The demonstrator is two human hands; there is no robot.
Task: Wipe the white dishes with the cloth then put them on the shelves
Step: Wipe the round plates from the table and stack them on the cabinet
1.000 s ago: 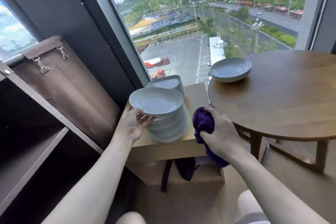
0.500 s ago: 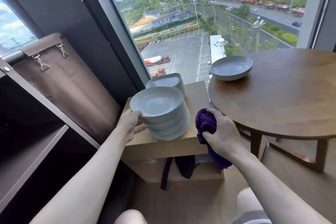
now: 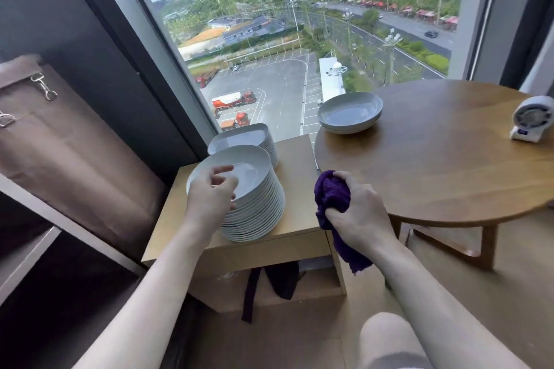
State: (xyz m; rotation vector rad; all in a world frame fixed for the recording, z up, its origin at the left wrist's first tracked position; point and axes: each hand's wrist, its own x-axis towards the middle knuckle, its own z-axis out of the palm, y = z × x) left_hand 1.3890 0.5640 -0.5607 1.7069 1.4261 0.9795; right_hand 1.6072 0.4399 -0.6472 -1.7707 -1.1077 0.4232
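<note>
A tall stack of white plates [image 3: 257, 207] stands on a low wooden cabinet [image 3: 296, 219]. Behind it sits a second, shorter stack of white plates [image 3: 251, 138]. My left hand [image 3: 209, 198] hovers over the near left rim of the tall stack, fingers loosely curled, holding nothing. My right hand [image 3: 359, 213] grips a bunched purple cloth [image 3: 331, 198] at the cabinet's right edge, with its tail hanging down. White bowls [image 3: 350, 112] are stacked on the round wooden table [image 3: 434, 165]. Dark shelves [image 3: 27, 255] stand at the left.
A small white fan [image 3: 533, 121] sits at the table's right side. A brown fabric bag with metal clips [image 3: 60, 141] hangs at the left beside the shelves. A big window is straight ahead. Dark straps [image 3: 248, 293] hang under the cabinet. My knee [image 3: 389, 338] shows below.
My left hand let go of the stack's left side and rose over the top plate's rim. The view swung right, showing the fan. My right hand still holds the cloth.
</note>
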